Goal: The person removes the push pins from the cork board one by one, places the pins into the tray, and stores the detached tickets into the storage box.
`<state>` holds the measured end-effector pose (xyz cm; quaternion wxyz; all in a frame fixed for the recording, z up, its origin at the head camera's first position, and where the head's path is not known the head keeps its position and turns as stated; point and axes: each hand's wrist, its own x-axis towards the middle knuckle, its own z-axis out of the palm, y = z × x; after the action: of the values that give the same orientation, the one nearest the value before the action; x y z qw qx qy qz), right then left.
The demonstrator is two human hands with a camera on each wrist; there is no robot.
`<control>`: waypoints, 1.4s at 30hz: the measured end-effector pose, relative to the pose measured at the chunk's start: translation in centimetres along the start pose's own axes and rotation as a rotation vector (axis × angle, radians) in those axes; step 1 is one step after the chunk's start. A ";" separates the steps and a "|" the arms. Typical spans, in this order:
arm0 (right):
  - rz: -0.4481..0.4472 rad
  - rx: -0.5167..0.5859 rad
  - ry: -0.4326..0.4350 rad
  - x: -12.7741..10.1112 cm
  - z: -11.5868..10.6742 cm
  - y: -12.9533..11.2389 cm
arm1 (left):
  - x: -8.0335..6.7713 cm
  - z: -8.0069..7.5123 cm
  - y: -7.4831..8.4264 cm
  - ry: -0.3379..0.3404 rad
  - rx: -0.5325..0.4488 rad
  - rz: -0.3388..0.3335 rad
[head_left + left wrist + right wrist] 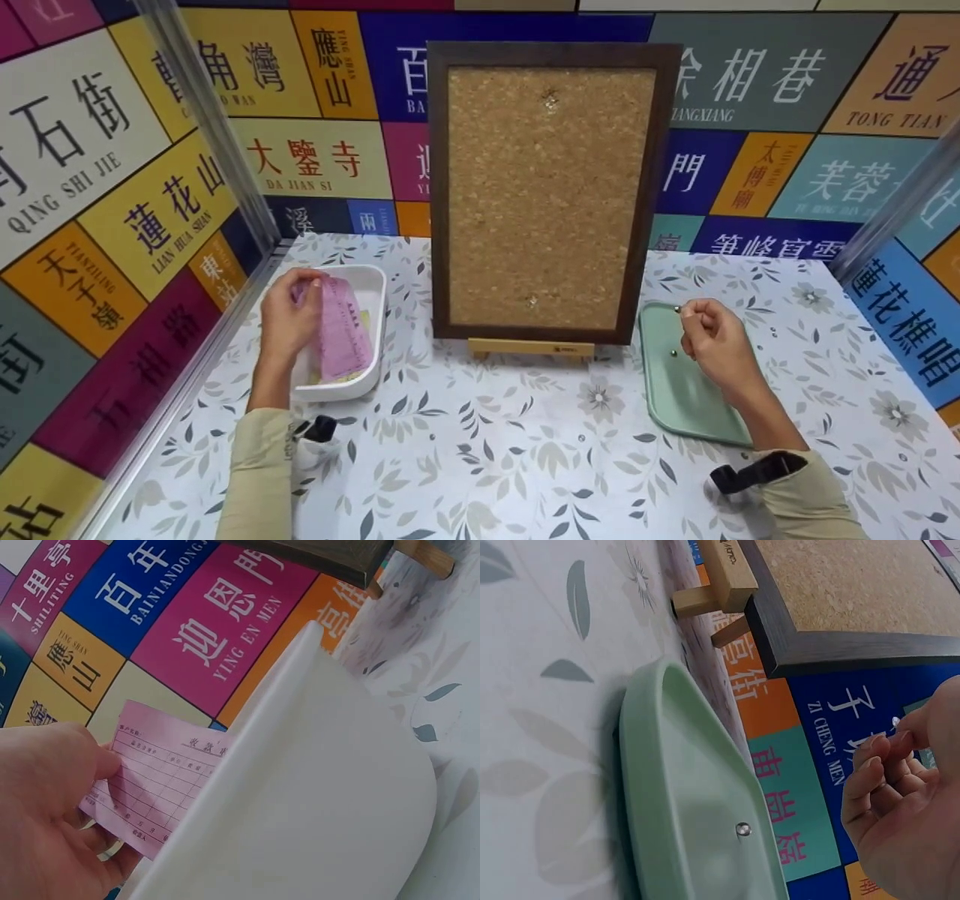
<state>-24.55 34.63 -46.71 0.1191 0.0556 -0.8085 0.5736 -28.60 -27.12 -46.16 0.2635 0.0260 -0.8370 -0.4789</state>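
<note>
Left hand: the left hand [289,315] pinches a pink receipt slip [342,330] between thumb and fingers, holding it over the white tray [375,289]; the wrist view shows the thumb pressed on the slip's printed face [161,772].
White tray: it sits on the counter [480,450] directly under and just beside the left hand, with a yellowish sheet showing beneath the pink slip; its rim [315,765] fills the wrist view next to the hand.
Right hand: the right hand [712,337] has its fingers curled together, thumb and forefinger pinching a small pushpin [677,309] at the fingertips [900,727].
Green tray: the pale green tray [664,375] lies on the counter beneath the right hand; one more silver pin [742,829] rests inside it, just beside the hand.
Cork board: a dark-framed cork board [551,195] stands upright on a small wooden easel [531,347], between the two hands and beyond them, with two pins already stuck in it, one near the top and one near the bottom.
Surroundings: walls of coloured place-name panels rise behind the board and beside each hand.
</note>
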 end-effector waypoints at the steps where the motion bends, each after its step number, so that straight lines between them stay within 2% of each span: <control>1: 0.003 -0.005 0.002 0.0 -0.1 0.1 | 0.0 0.0 0.0 -0.005 0.003 0.001; 10: -0.004 -0.051 -0.006 -0.2 -0.4 0.6 | 0.0 0.4 0.0 -0.121 0.087 -0.029; 19: 0.037 -0.055 -0.022 0.0 -0.7 1.4 | -0.2 0.1 -0.5 -0.200 0.168 0.050; 24: 0.061 -0.096 -0.043 0.0 -1.0 2.2 | -0.4 0.3 -0.9 -0.247 0.193 0.052; 34: 0.152 -0.266 -0.136 -0.2 -2.6 3.6 | -0.9 1.0 -1.2 -0.340 0.253 0.066; 42: 0.176 -0.476 -0.189 -0.2 -3.0 4.1 | -1.2 0.7 -1.2 -0.413 0.342 -0.012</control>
<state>-24.88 38.84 -49.52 0.0027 0.0088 -0.9299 0.3678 -28.12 -26.80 -47.92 0.0760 -0.0231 -0.9415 -0.3274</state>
